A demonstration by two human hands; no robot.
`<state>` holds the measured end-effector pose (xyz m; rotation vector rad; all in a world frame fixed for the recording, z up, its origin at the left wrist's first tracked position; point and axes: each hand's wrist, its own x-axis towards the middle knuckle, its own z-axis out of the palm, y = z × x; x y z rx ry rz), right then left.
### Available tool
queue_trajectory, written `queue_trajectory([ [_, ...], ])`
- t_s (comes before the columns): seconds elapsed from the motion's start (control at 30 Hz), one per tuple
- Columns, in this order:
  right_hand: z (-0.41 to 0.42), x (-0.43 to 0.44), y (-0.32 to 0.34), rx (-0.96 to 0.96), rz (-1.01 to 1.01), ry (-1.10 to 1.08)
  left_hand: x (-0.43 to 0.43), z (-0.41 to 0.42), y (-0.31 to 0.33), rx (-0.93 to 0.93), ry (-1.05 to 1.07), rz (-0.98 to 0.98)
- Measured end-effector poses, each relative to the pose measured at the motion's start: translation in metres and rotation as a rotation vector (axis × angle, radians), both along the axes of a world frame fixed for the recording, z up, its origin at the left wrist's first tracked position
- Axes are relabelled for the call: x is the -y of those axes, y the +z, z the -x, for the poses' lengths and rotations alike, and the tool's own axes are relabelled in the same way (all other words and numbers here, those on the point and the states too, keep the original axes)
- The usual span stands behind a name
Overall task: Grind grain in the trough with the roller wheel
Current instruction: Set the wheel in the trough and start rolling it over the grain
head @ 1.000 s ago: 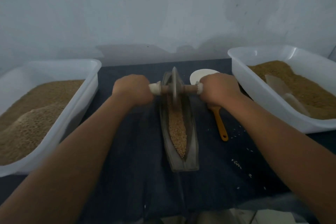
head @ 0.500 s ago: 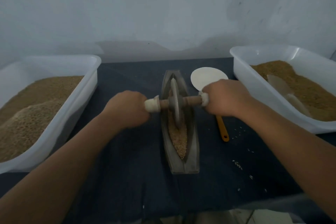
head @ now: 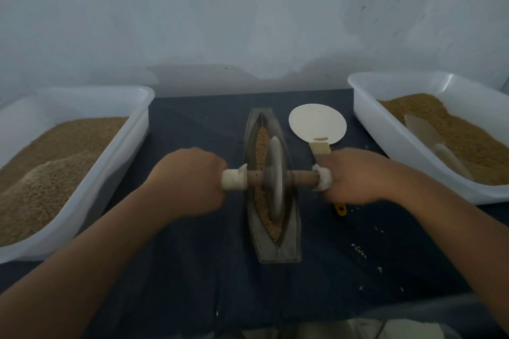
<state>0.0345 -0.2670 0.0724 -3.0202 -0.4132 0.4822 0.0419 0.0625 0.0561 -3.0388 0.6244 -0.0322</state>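
Grain (head: 261, 143) lies in a narrow strip along the bottom of the boat-shaped trough (head: 290, 234), set lengthwise at the middle of the dark-clothed worktop (head: 192, 270), with the roller wheel (head: 275, 173) standing on edge about midway along it. The person's left hand (head: 190, 181) and right hand (head: 355, 176) are each curled tight round a white-wrapped end of the wheel's wooden axle, one on either side of the trough, knuckles up.

The likeliest trouble is an uneven push. If one hand leads the other, the disc could tilt, climb the sloping wall and jump the rim, throwing kernels onto the cloth, where loose kernels (head: 358, 249) already lie scattered. A stroke carried too far toward the near tip, where the channel narrows, could drive grain over the end. Nothing visible anchors the trough, so a hard pull might drag it across the cloth. The right hand also travels above a brush (head: 321, 148) with a yellow handle, beside a white plate (head: 316, 124); a low pass could knock either.

White tubs of grain, the left tub (head: 132, 129) and the right tub (head: 385, 140), flank the trough, well apart from it. No brand, label or legible writing appears anywhere.
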Motion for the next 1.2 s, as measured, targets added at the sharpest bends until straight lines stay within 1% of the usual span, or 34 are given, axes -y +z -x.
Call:
queue_trajectory([
  [0.07,-0.009,-0.004,-0.005,0.101,0.031,-0.032,0.008,-0.015,0.002,0.02,0.038,-0.013],
  [0.13,-0.03,-0.013,-0.013,0.318,0.054,-0.086,0.018,-0.043,0.006,0.04,0.097,0.003],
  [0.2,-0.052,-0.02,-0.016,0.579,0.011,-0.117,0.024,-0.073,0.016,0.045,0.163,0.041],
  [0.23,-0.062,-0.022,-0.015,0.655,-0.02,-0.111,0.026,-0.083,0.02,0.05,0.185,0.052],
  [0.27,-0.069,-0.024,-0.013,0.681,-0.033,-0.098,0.028,-0.087,0.021,0.057,0.199,0.055],
  [0.37,-0.079,-0.023,-0.005,0.586,0.054,-0.091,0.033,-0.075,0.022,0.072,0.19,0.044],
  [0.43,-0.065,-0.018,-0.006,0.485,0.074,-0.086,0.029,-0.052,0.018,0.033,0.149,0.037],
  [0.5,-0.034,-0.01,-0.006,0.328,0.038,-0.046,0.015,-0.024,0.011,-0.007,0.092,0.013],
  [0.57,-0.003,0.001,-0.004,0.15,0.008,0.008,0.003,0.001,0.005,0.008,0.041,0.009],
  [0.6,0.006,0.004,-0.004,0.096,0.009,0.026,-0.001,0.008,0.001,0.03,0.033,0.015],
  [0.63,0.008,0.004,-0.004,0.085,0.017,0.033,-0.003,0.008,-0.002,0.048,0.041,0.013],
  [0.67,0.003,0.002,-0.005,0.112,0.028,0.029,-0.001,0.002,-0.003,0.056,0.057,0.005],
  [0.8,-0.049,-0.017,-0.011,0.425,0.064,-0.081,0.017,-0.057,-0.001,0.091,0.165,0.022],
  [0.9,-0.083,-0.025,-0.015,0.567,0.069,-0.145,0.025,-0.094,0.007,0.136,0.205,0.027],
  [0.97,-0.084,-0.026,-0.013,0.612,0.085,-0.143,0.026,-0.096,0.009,0.112,0.196,0.039],
  [1.03,-0.074,-0.025,-0.009,0.597,0.068,-0.119,0.024,-0.081,0.009,0.062,0.182,0.048],
  [1.07,-0.065,-0.023,-0.007,0.548,0.059,-0.089,0.02,-0.068,0.005,0.041,0.17,0.046],
  [1.13,-0.04,-0.017,-0.001,0.384,0.061,-0.024,0.01,-0.033,-0.003,0.067,0.139,0.035],
  [1.2,-0.013,-0.008,0.003,0.204,0.067,0.032,-0.001,0.002,-0.007,0.15,0.09,0.03],
])
